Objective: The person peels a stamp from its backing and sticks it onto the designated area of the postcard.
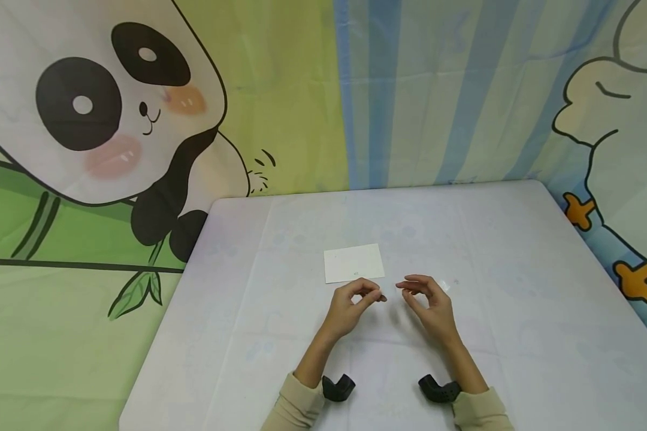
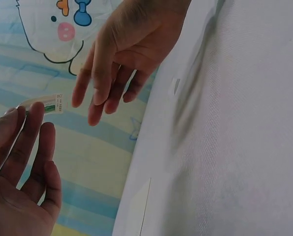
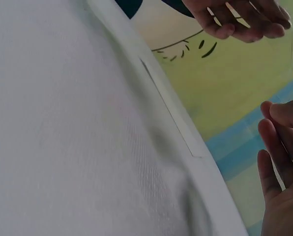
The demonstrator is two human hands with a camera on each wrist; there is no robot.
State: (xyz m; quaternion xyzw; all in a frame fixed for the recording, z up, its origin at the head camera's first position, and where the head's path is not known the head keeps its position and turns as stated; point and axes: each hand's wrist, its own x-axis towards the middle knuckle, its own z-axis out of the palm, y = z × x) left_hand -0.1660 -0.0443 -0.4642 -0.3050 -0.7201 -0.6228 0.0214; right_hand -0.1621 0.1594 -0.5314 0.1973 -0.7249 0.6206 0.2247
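Note:
My left hand [image 1: 347, 308] pinches a postage stamp [image 2: 53, 104] between thumb and fingers, raised over the table. In the left wrist view the stamp shows a pale border and a green picture, its near part hidden by the fingertips. Facing it a short way off, my right hand [image 1: 434, 308] has loosely bent fingers, and nothing is visible between them. A gap separates the right fingertips from the stamp. Just beyond the left hand, a white card [image 1: 354, 263] lies flat on the table.
A small clear, shiny piece [image 1: 445, 286] lies on the white tabletop [image 1: 280, 371] beyond the right hand. Black wrist devices [image 1: 338, 388] sit at both cuffs. A printed cloth [image 1: 286, 90] with cartoon animals hangs behind the table.

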